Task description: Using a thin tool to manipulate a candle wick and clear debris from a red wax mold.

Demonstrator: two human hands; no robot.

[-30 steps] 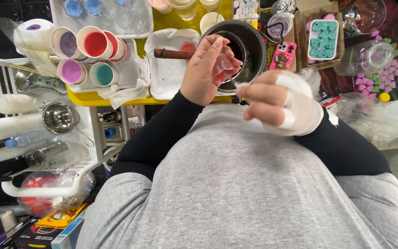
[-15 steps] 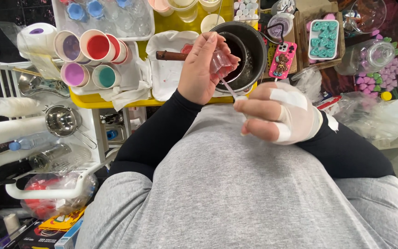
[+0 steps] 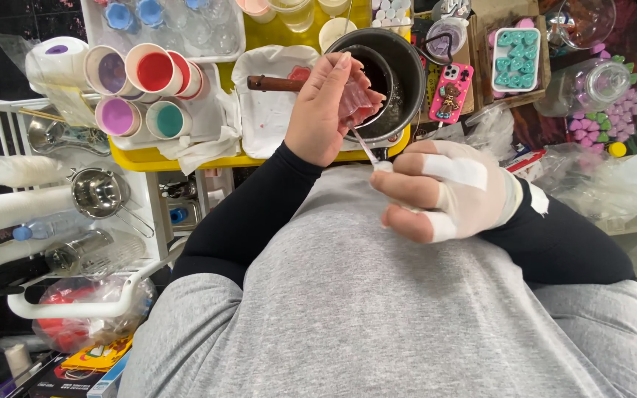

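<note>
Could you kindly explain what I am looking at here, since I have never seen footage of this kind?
The camera sits on a person's head and looks down over their grey top at their own two hands. The left hand holds a small clear cup with pink contents above a dark pot. The right hand, wrapped in white bandage, pinches a thin stick whose tip reaches toward the cup. On the yellow table lie cups of coloured wax, a white tray, a pink phone and a teal mould.

Black pot (image 3: 399, 66) and paint cups (image 3: 141, 88) crowd the tray (image 3: 186, 156) — lap open.
</note>
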